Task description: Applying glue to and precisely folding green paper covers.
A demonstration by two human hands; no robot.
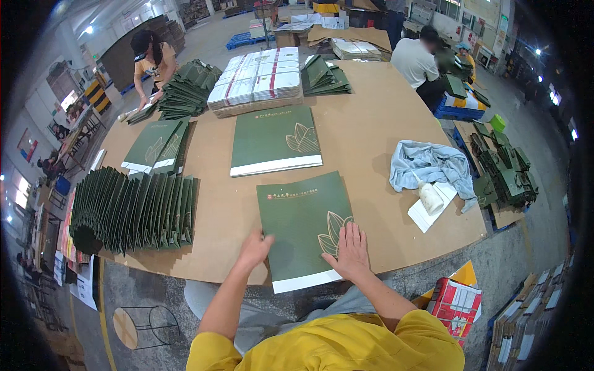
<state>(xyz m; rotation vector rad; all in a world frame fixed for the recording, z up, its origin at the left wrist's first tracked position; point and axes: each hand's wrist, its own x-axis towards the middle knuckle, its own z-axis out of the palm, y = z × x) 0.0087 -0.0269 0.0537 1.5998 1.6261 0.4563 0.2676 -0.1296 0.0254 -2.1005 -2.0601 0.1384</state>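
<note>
Of the two bare hands, the right hand point(352, 250) lies flat, fingers stretched out and nearly together, thumb spread to the side, pressing on the lower right part of a flat green piece point(296, 232) and holding nothing in its grasp; the left hand point(255, 248) is at the piece's left edge, its fingers loosely curled, and whether they pinch that edge cannot be told. The green piece rests at the near side of a brown worktop point(216, 238), right in front of the person, turned slightly; it carries a gold flower outline at its lower right, partly under the right hand, a line of small print near the top and a white strip along its near end, which juts past the worktop's edge.

Just beyond it lies a neat green stack point(266, 139) of the same pattern; to the left stands a long row of pleated green pieces point(133, 210), packed upright like a fan; farther back sits a strapped white bundle point(260, 77); to the right are a crumpled light blue cloth point(427, 162), a white bottle point(431, 199) and white cards point(422, 221); across the worktop, at the far left, a co-worker point(162, 65) leans over more green pieces.
</note>
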